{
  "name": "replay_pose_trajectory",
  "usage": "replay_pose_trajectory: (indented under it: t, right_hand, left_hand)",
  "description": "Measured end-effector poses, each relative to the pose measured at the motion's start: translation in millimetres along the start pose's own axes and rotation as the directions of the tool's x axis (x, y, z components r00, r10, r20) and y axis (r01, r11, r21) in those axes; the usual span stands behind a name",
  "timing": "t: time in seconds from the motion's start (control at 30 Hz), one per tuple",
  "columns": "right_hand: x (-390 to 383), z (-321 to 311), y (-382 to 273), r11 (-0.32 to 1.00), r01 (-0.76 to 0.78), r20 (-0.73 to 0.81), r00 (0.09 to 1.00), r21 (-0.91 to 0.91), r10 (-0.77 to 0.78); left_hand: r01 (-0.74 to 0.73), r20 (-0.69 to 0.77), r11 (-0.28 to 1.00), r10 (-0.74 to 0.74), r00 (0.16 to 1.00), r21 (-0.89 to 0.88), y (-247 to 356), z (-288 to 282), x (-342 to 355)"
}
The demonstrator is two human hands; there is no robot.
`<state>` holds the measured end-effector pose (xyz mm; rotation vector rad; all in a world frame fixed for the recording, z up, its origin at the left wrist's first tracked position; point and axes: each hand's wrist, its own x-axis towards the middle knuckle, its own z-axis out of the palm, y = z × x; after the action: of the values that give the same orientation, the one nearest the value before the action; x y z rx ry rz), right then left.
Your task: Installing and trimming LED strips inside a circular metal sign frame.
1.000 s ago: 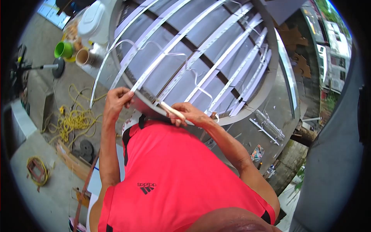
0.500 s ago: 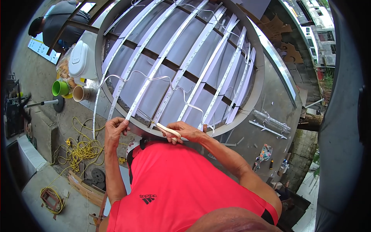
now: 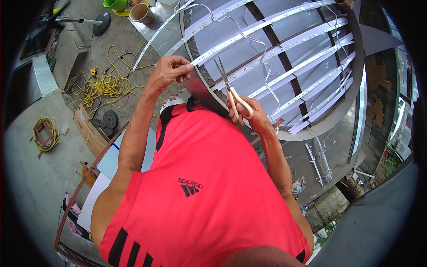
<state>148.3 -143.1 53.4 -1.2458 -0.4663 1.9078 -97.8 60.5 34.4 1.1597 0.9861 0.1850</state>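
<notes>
Pinching the end of a white strip [image 3: 222, 49] at the rim of a round frame [image 3: 318, 129], the left hand [image 3: 171, 73] is left of the scissors [image 3: 228, 85], whose handles the right hand [image 3: 247, 113] clasps, blades outward.

The scissors [image 3: 229, 88] had shiny metal blades [image 3: 224, 78] and smooth plastic handles [image 3: 231, 93]; the ring [image 3: 321, 129] looked like matt metal, the shirt [image 3: 218, 164] like smooth cloth.
</notes>
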Motion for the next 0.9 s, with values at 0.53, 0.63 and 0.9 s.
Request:
replay_pose_trajectory:
  t: [0.53, 0.63, 0.9]
  right_hand:
    - [0.7, -2.1, 0.9, 0.999, 0.027, -0.060, 0.998, -0.029, -0.029]
    - [1.8, -2.6, 3.5, 1.000, -0.002, -0.072, 0.997, -0.014, 0.001]
    - [1.3, -8.0, 7.1, 1.000, -0.022, -0.033, 0.999, -0.002, 0.022]
  left_hand:
    - [-0.009, -0.004, 1.000, 0.009, 1.000, 0.001, 1.4, 0.6, 0.3]
    - [-0.003, -0.006, 1.000, 0.003, 1.000, 0.006, 0.8, 0.1, 0.6]
    - [-0.035, -0.018, 0.999, 0.035, 0.999, 0.026, 1.0, 2.7, 2.6]
